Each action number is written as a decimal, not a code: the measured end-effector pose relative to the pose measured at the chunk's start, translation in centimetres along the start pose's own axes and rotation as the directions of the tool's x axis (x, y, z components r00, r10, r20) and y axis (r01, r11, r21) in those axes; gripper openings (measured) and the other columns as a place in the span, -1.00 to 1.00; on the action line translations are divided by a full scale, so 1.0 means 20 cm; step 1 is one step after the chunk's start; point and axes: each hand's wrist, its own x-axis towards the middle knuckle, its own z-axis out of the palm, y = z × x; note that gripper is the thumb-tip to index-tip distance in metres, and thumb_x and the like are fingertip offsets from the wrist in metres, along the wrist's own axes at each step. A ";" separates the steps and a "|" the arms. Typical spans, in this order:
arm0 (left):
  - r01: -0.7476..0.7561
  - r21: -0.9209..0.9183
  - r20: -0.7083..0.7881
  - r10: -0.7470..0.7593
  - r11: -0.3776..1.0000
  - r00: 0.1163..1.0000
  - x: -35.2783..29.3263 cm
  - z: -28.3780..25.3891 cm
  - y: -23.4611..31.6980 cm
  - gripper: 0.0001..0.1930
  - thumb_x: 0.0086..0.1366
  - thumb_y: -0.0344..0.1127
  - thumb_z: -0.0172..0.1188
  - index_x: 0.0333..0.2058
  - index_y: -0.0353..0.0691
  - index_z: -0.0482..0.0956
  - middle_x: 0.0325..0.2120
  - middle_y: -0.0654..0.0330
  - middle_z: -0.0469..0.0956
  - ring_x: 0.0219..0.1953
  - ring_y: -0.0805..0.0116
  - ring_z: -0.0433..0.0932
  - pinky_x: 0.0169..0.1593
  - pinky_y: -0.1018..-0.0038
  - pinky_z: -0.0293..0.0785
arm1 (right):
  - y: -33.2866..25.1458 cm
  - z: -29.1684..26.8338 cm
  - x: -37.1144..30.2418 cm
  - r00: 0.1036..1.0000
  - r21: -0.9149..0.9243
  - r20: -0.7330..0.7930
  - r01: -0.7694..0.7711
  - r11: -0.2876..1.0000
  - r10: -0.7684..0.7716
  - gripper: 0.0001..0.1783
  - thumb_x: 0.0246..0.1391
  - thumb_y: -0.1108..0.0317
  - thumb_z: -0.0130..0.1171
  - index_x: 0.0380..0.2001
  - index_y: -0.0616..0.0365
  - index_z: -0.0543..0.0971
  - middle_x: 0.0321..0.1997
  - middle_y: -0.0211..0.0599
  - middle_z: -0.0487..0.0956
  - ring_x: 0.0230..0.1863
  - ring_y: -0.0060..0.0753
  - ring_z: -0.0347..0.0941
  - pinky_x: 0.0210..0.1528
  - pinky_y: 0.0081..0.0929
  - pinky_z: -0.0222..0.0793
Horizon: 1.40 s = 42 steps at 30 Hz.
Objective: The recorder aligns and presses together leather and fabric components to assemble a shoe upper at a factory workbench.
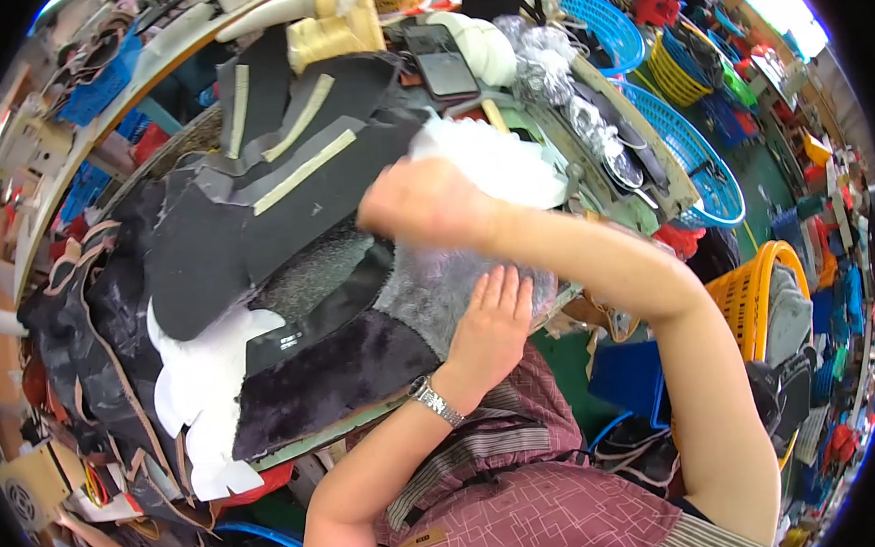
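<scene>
My left hand (495, 320), with a metal-banded watch on its wrist, lies flat with fingers stretched on a grey furry piece (413, 290) near the table's front edge. Above the same piece, my right hand (421, 204) is curled into a fist and blurred by motion; whatever it may grip is hidden. A dark plush piece (334, 385) adjoins the grey one on the left. Farther left spread black sheet pieces (196, 248) with pale strips (303, 171) on them. White cut sheets (204, 388) hang over the front left edge. White crumpled material (500, 154) lies beyond my right hand.
At the table's back are a phone (442, 63), a yellowish roll (338, 39) and clear plastic bags (545, 61). Blue baskets (717, 181) stand beyond the right edge, an orange basket (750, 299) nearer. Dark leather-like scraps (89, 305) heap up at left. Another person's arm (98, 540) shows lower left.
</scene>
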 end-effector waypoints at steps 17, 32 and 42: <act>0.468 -0.184 -0.144 -0.494 0.864 0.857 -0.33 -0.25 0.06 -0.11 0.08 -0.07 0.23 0.15 -0.61 -0.03 0.16 -0.40 0.03 0.23 -0.27 0.02 0.27 0.07 -0.08 | -0.23 0.12 0.14 0.106 -0.297 0.902 -0.550 0.780 0.418 -0.11 -0.15 -0.50 -0.09 -0.34 0.21 0.63 -0.46 -0.03 0.58 -0.30 -0.10 0.56 -0.27 -0.28 0.44; 0.220 0.370 0.089 -0.270 0.903 0.959 -0.02 -0.05 0.19 -0.39 0.09 -0.04 0.15 0.05 -0.27 0.28 0.02 -0.35 0.22 0.10 -0.35 0.18 0.09 -0.18 0.16 | -0.16 0.48 -0.01 0.956 0.034 0.288 0.049 0.998 -0.057 -0.61 0.07 0.07 0.05 -0.68 0.07 0.33 -0.76 -0.34 0.40 -0.76 -0.28 0.39 -0.72 -0.38 0.26; 0.310 -0.252 0.070 -0.302 0.917 0.951 -0.45 -0.98 0.12 -0.59 0.00 -0.54 0.00 -0.09 -0.36 0.46 -0.37 -0.07 0.56 -0.44 0.06 0.58 -0.38 0.30 0.53 | -0.16 -0.07 0.15 0.692 0.684 0.682 -0.718 0.128 0.235 -0.39 0.25 -0.08 -0.26 -0.13 0.23 0.56 -0.01 -0.23 0.53 0.10 -0.31 0.35 0.23 -0.38 0.10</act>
